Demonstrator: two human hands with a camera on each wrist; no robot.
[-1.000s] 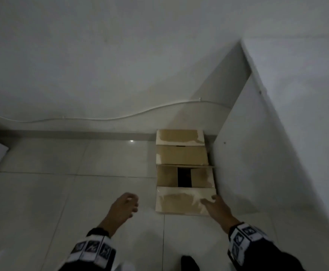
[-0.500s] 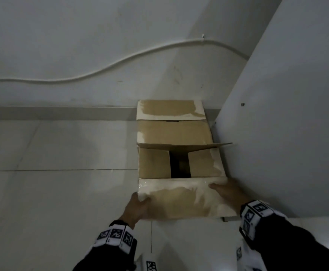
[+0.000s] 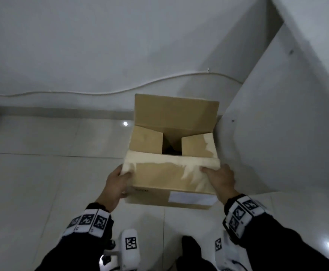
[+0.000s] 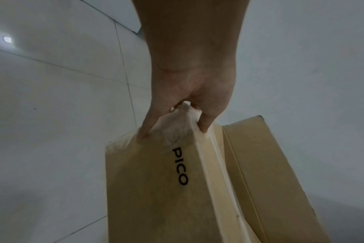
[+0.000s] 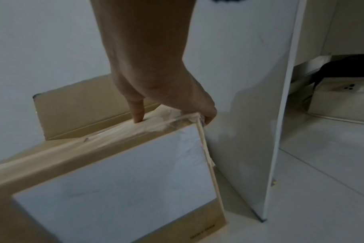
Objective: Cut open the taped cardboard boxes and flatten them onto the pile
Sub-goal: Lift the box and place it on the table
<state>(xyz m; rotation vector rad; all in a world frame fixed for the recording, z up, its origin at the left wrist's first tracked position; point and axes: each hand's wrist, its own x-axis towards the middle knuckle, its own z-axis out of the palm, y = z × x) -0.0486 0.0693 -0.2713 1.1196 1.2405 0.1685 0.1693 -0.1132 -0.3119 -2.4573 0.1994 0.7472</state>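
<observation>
Gripping the cardboard box [image 3: 171, 178], left hand [image 3: 115, 184] and right hand [image 3: 221, 178], now raised off floor [image 3: 42, 173].

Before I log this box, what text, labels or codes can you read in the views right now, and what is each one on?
"PICO": black letters on the side of the cardboard box, below the left hand.
White label on the box front: no print legible.
Small dark print at the box's lower corner: too blurred to read.
Square coded markers on the wristbands: patterns, no words.
</observation>
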